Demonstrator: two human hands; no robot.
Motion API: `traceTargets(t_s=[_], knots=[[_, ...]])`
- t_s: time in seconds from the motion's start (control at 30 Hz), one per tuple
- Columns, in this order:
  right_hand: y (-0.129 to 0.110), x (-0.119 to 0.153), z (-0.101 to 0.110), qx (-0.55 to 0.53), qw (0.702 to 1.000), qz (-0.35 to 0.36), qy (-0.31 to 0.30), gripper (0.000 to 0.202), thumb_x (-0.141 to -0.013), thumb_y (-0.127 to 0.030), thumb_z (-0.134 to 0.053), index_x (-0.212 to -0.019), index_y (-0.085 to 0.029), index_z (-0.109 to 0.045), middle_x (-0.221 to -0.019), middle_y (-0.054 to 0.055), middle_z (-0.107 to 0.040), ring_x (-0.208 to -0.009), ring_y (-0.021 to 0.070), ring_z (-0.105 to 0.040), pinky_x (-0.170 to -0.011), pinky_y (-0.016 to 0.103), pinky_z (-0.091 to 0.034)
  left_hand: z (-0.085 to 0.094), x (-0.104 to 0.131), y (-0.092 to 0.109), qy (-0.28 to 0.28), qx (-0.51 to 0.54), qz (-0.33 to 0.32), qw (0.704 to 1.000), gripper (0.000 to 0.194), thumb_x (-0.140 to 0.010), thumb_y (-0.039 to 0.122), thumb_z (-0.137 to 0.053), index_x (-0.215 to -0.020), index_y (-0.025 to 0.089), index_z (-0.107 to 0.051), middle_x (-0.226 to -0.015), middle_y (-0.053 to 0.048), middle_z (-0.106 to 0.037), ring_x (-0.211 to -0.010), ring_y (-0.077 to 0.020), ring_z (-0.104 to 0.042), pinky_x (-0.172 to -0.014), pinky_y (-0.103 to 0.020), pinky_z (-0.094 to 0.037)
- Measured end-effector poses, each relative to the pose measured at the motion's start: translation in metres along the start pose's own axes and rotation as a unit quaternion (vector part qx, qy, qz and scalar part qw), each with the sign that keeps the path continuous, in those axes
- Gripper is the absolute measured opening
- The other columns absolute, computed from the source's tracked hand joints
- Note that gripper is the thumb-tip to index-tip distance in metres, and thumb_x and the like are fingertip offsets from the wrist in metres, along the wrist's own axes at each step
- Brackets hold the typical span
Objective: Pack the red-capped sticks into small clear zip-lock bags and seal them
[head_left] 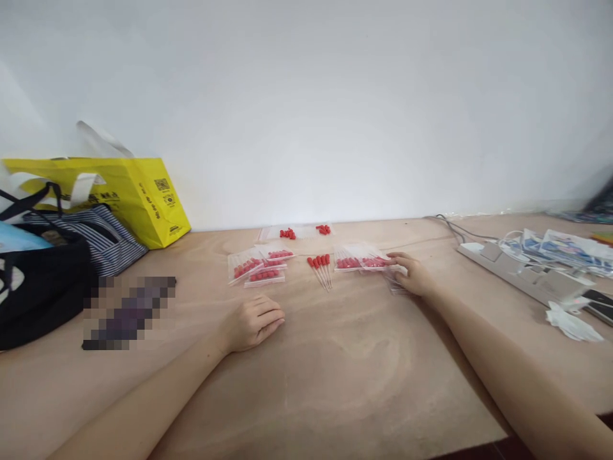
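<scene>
My right hand (410, 273) is at the right end of a stack of clear zip bags (360, 258) that hold red-bulbed droppers. Its fingers and thumb close over the edge of a clear zip bag (398, 287), which is partly hidden under the hand. Palm down on the table, my left hand (256, 322) holds nothing, its fingers stretched out and slightly bent. Between the hands lie several loose droppers (320, 271), red bulbs pointing away from me. Beyond my left hand is another group of filled zip bags (262, 265).
Against the wall lies a clear bag (302, 232) with two clusters of red bulbs (288, 234). A yellow bag (158, 198), a striped pouch (103, 233) and a black bag (48, 294) stand left. A power strip (512, 271), cables and crumpled tissue (572, 321) lie right.
</scene>
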State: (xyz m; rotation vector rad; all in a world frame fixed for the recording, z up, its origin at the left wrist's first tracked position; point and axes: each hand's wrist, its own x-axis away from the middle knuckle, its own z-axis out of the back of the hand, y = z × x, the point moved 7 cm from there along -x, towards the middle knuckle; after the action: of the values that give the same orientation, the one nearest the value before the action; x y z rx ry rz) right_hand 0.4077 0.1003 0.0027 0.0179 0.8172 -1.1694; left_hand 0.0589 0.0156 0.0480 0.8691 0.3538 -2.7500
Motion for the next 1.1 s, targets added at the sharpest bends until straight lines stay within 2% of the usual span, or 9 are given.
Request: traceTargets(t_s=[0.2,0.3,0.5,0.63,0.73,0.87,0.97,1.03,1.1], knots=[[0.045,0.017,0.027,0.2,0.911,-0.36,-0.011,0.046,-0.064,-0.028,-0.054,-0.105,-0.007,-0.054,-0.099,0.018,-0.059,-0.09,0.0261,-0.058,-0.073,0.033,-0.045,-0.004,0.0,-0.002,-0.02,0.0,0.015,1.0,0.018,-0.085,0.014,-0.042,-0.08,0.014,-0.059,-0.072,-0.006,-0.063,-0.063,-0.015,-0.057,-0.059,-0.026,-0.045],[0.049,0.019,0.025,0.205,0.882,-0.418,-0.073,0.052,-0.058,-0.031,-0.061,-0.102,-0.004,-0.056,-0.086,0.019,-0.062,-0.081,0.0263,-0.06,-0.06,0.03,-0.045,-0.004,0.0,-0.002,-0.025,0.0,0.02,0.999,0.018,-0.085,0.014,-0.042,-0.079,0.014,-0.06,-0.072,-0.006,-0.063,-0.063,-0.0153,-0.057,-0.059,-0.027,-0.045],[0.049,0.021,0.022,0.144,0.87,-0.453,-0.133,0.011,-0.059,-0.017,-0.056,-0.067,-0.013,-0.061,-0.057,0.009,-0.06,-0.06,0.0228,-0.06,-0.049,0.027,-0.041,-0.005,0.0,-0.002,-0.035,-0.003,0.024,0.999,0.019,-0.085,0.015,-0.042,-0.079,0.015,-0.06,-0.072,-0.006,-0.063,-0.063,-0.0156,-0.057,-0.059,-0.027,-0.045],[0.029,0.011,0.071,0.141,0.904,-0.373,0.153,0.016,-0.071,-0.023,-0.047,-0.08,-0.015,-0.057,-0.078,0.011,-0.06,-0.073,0.0228,-0.059,-0.058,0.031,-0.043,-0.006,0.001,-0.004,-0.038,-0.003,0.026,0.999,0.017,-0.085,0.016,-0.042,-0.082,0.015,-0.059,-0.073,-0.006,-0.063,-0.065,-0.0157,-0.057,-0.06,-0.027,-0.046],[-0.008,-0.001,0.083,-0.075,0.926,-0.234,0.285,0.026,-0.077,-0.039,-0.045,-0.09,-0.017,-0.051,-0.077,0.005,-0.058,-0.057,0.0144,-0.057,-0.051,0.026,-0.043,-0.004,0.003,-0.007,-0.026,-0.011,0.045,0.999,0.018,-0.084,0.017,-0.045,-0.099,0.017,-0.054,-0.082,-0.006,-0.063,-0.075,-0.0173,-0.057,-0.07,-0.03,-0.046],[-0.085,-0.025,0.015,-0.336,0.933,-0.127,0.028,0.031,-0.071,-0.047,-0.054,-0.082,-0.019,-0.053,-0.076,0.002,-0.06,-0.059,0.0119,-0.056,-0.052,0.024,-0.044,0.0,0.007,-0.015,0.002,-0.018,0.113,0.993,0.035,-0.085,0.02,-0.043,-0.12,0.018,-0.039,-0.102,-0.009,-0.057,-0.097,-0.0213,-0.051,-0.085,-0.037,-0.042],[-0.157,-0.019,-0.054,-0.345,0.912,-0.019,-0.221,0.031,-0.068,-0.042,-0.062,-0.086,-0.017,-0.058,-0.077,0.002,-0.061,-0.067,0.0136,-0.058,-0.057,0.024,-0.045,0.008,0.01,-0.023,0.046,-0.006,0.164,0.985,0.035,-0.086,0.019,-0.037,-0.121,0.017,-0.037,-0.11,-0.01,-0.05,-0.105,-0.0225,-0.046,-0.089,-0.04,-0.038],[-0.187,-0.013,-0.087,-0.303,0.903,0.026,-0.302,0.034,-0.068,-0.041,-0.063,-0.09,-0.016,-0.059,-0.071,0.002,-0.061,-0.061,0.0131,-0.056,-0.056,0.025,-0.044,0.012,0.01,-0.026,0.066,0.001,0.179,0.982,0.032,-0.086,0.018,-0.034,-0.118,0.018,-0.041,-0.108,-0.01,-0.05,-0.104,-0.0221,-0.046,-0.089,-0.04,-0.038],[-0.202,-0.018,-0.097,-0.216,0.938,0.077,-0.261,0.04,-0.064,-0.041,-0.067,-0.095,-0.017,-0.059,-0.076,0.003,-0.061,-0.066,0.015,-0.056,-0.06,0.027,-0.043,0.011,0.008,-0.025,0.056,0.016,0.18,0.982,0.027,-0.086,0.017,-0.035,-0.11,0.019,-0.047,-0.105,-0.008,-0.052,-0.101,-0.0209,-0.048,-0.088,-0.038,-0.039]])
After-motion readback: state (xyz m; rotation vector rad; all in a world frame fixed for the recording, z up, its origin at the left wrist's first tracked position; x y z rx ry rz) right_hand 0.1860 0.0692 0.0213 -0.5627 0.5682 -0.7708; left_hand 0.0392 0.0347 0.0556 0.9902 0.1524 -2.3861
